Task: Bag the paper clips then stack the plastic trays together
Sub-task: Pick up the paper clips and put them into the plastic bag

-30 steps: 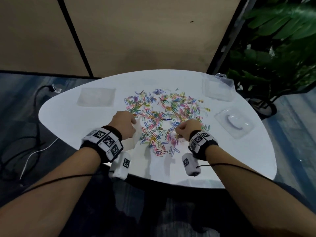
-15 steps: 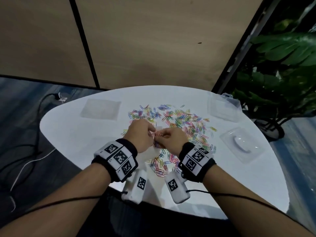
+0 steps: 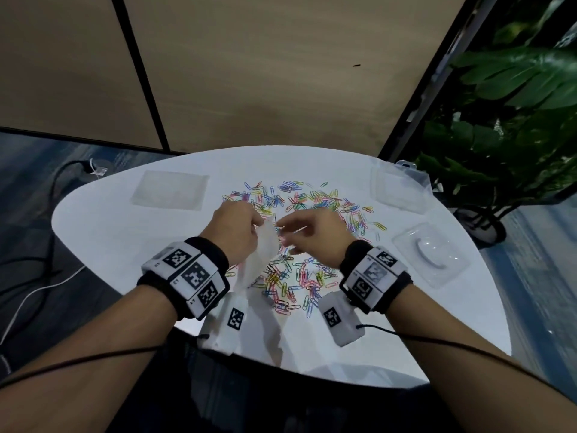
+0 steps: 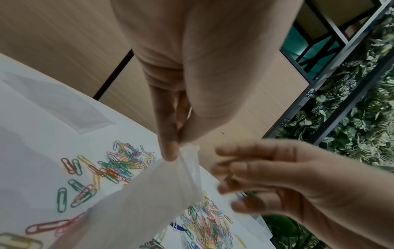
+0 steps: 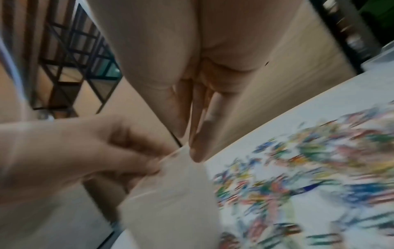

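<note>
Overhead, bag (image 3: 260, 257) hanging lengthwise, mouth upward, in left hand (image 3: 235, 234).

I count two clear plastic trays (image 3: 397, 188) (image 3: 430, 254) on my one white table (image 3: 125, 232), two clear bags (image 3: 263, 248) (image 3: 170, 190), one potted plant (image 3: 505, 126), and paper clips (image 3: 312, 201) too many to number

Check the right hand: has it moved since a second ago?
Yes. The right hand has lifted off the paper clips on the table and swung left to the bag the left hand holds.
</note>
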